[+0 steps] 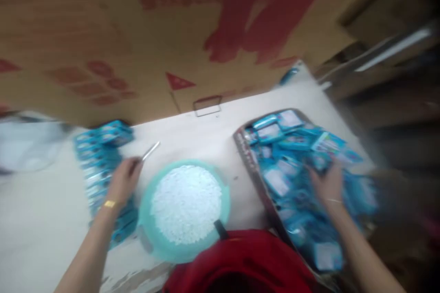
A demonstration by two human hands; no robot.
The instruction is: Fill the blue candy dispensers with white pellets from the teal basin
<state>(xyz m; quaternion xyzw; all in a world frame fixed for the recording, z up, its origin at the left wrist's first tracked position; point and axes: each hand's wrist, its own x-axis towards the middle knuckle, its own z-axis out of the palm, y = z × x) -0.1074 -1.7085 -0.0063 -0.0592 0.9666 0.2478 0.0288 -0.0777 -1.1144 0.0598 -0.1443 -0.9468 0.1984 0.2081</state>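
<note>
Filling the tray (248,155), blue packets (277,181); the basin (225,197), apparently white chips (187,203).

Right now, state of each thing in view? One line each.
Left hand: closed around the stick
Stick: held, one end sticking out
Right hand: among the packs, grip too blurred to tell
Basin: uncovered, white bits inside
Tray: open, loaded
Packs: piled unevenly
Small boxes: packed close together
Cardboard: upright

Slim silvery stick (151,151), slanted, blue packs (294,142) (somewhat blurred), heaped in a tray (244,151)
</note>
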